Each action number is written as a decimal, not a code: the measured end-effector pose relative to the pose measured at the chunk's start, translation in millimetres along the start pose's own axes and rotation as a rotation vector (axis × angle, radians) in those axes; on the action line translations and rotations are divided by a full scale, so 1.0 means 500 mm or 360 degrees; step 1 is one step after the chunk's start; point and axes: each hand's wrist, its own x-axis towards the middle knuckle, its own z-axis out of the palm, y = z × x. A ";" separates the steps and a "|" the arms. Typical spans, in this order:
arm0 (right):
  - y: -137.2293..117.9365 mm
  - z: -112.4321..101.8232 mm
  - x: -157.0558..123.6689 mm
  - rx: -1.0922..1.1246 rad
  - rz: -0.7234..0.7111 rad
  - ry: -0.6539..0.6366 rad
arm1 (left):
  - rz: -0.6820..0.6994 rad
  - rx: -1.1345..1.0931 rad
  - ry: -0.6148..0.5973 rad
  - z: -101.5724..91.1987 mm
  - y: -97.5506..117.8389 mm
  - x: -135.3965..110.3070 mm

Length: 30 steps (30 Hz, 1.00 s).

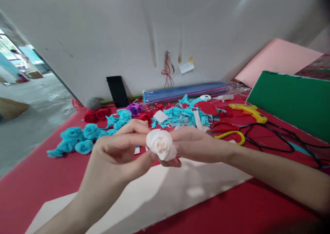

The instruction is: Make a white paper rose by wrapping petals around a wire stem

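A pale pink paper rose (161,144) is held up between both my hands above a white sheet (165,192) on the red table (33,179). My left hand (117,155) pinches its left side with thumb and fingers curled. My right hand (194,144) grips it from the right and underneath, thumb tip showing below the flower.
Several blue paper roses (77,139), red roses (96,115) and a purple one (134,108) lie at left. Blue and red scraps (180,115), scissors with yellow and red handles (229,130), a yellow glue gun (249,110) with black cord, rolled paper (185,91), green board (291,101) and pink sheet (275,60) lie behind.
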 end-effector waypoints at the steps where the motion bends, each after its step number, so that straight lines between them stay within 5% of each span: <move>1: -0.003 0.003 -0.001 -0.0066 -0.0031 0.0014 | -0.0026 -0.0050 0.0007 0.001 0.001 0.001; 7: -0.014 0.017 0.002 -0.0540 -0.0180 0.0253 | -0.0155 -0.0155 -0.0028 -0.002 0.005 0.008; 18: 0.001 0.014 -0.002 -0.2288 -0.0806 0.0589 | -0.0092 0.0134 0.0037 -0.009 -0.024 0.015; 23: 0.013 0.017 -0.004 -0.2085 -0.0633 0.0833 | -0.0138 0.0518 0.0046 -0.030 -0.033 0.033; 27: 0.003 0.007 -0.007 -0.1581 -0.0351 0.1007 | -0.0104 0.0903 0.0098 -0.098 -0.073 0.031; 30: 0.002 -0.006 -0.003 -0.1273 -0.0074 0.1040 | -0.0097 0.1148 -0.0059 -0.153 -0.116 0.009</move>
